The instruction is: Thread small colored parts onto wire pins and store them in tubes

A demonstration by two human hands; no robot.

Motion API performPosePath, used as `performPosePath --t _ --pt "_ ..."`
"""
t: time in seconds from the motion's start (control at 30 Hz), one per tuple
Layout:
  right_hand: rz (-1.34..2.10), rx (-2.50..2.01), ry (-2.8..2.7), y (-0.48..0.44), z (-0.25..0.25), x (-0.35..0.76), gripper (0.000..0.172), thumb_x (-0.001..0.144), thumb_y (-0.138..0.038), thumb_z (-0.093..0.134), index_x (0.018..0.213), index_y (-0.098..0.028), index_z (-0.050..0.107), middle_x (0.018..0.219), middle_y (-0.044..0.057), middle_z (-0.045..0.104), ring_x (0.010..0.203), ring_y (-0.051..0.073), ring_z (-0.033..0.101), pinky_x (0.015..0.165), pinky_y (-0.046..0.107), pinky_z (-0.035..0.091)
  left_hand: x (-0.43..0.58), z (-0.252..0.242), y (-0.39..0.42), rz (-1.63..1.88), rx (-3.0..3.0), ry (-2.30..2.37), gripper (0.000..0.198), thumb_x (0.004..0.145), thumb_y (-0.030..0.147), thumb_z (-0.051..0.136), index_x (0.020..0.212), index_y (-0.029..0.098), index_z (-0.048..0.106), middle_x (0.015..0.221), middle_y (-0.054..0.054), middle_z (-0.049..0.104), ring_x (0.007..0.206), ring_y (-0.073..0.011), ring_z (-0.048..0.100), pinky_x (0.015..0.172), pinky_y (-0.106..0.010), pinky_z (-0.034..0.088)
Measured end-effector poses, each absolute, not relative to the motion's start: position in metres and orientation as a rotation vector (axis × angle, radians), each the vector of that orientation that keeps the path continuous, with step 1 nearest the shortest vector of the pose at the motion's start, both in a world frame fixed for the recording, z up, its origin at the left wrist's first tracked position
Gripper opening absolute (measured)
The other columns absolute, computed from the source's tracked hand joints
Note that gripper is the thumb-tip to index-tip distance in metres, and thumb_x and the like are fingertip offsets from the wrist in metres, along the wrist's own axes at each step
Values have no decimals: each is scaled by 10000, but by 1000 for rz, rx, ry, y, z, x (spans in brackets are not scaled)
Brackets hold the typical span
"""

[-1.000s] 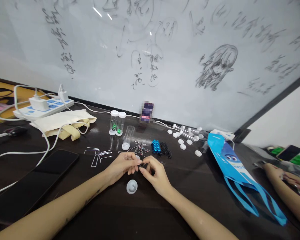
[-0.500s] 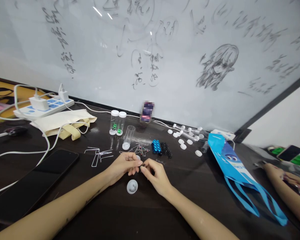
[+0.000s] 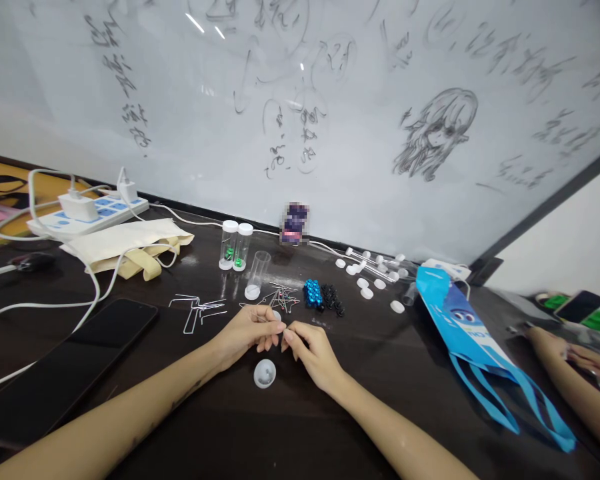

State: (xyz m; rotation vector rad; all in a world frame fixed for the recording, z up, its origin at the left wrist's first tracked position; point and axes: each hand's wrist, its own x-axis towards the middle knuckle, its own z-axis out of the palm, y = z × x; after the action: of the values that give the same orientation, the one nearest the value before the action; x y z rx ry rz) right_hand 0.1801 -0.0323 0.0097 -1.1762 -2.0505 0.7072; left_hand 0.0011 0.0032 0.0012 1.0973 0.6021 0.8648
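Observation:
My left hand (image 3: 250,330) and my right hand (image 3: 314,350) meet fingertip to fingertip just above the dark table. Both are closed in a pinch; whatever lies between the fingers is too small and hidden to name. Below them stands a small translucent cup (image 3: 265,374) with dark bits inside. Behind the left fingers a whitish round piece is partly covered. Beyond the hands lie a heap of thin metal pins (image 3: 283,299), a cluster of shiny blue balls (image 3: 312,293) and several small black pieces (image 3: 334,301). An uncapped clear tube (image 3: 260,270) stands close by.
Two white-capped tubes (image 3: 229,245) hold green pieces. Bent metal rods (image 3: 196,308) and a large black phone (image 3: 80,360) lie left. White caps (image 3: 364,287) and a blue bag (image 3: 460,320) are right. Another person's arm (image 3: 575,373) rests at far right.
The fingers of my right hand have shifted slightly, with the thumb tip a little higher and nearer the index finger. My left hand stays almost still.

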Motion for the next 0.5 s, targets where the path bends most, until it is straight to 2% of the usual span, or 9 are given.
performPosePath --t 0.23,0.33,0.43,0.5 --pt "649 -1166 -1988 -32 8 180 160 893 -357 588 912 -198 598 767 -14 522 560 108 448 542 221 363 0 3 3 872 1047 624 256 711 317 762 646 135 594 492 21 591 418 -52 484 391 -145 312" --pt "653 -1166 -1994 -33 8 181 166 901 -357 579 877 -193 591 765 -12 528 572 110 456 554 225 366 0 2 3 868 1056 619 253 720 315 757 653 132 596 507 14 601 420 -53 487 386 -145 310" --pt "670 -1184 -2027 -33 9 181 298 958 -365 480 738 -182 561 663 -20 500 593 121 472 590 233 368 0 1 3 869 1079 610 253 725 310 753 654 132 588 541 -1 625 433 -59 500 383 -147 317" --pt "667 -1184 -2037 -33 10 180 332 972 -357 452 712 -179 555 648 -19 494 605 123 476 603 235 369 0 1 3 871 1082 607 254 726 310 752 654 132 585 544 -1 626 434 -59 501 384 -147 320"
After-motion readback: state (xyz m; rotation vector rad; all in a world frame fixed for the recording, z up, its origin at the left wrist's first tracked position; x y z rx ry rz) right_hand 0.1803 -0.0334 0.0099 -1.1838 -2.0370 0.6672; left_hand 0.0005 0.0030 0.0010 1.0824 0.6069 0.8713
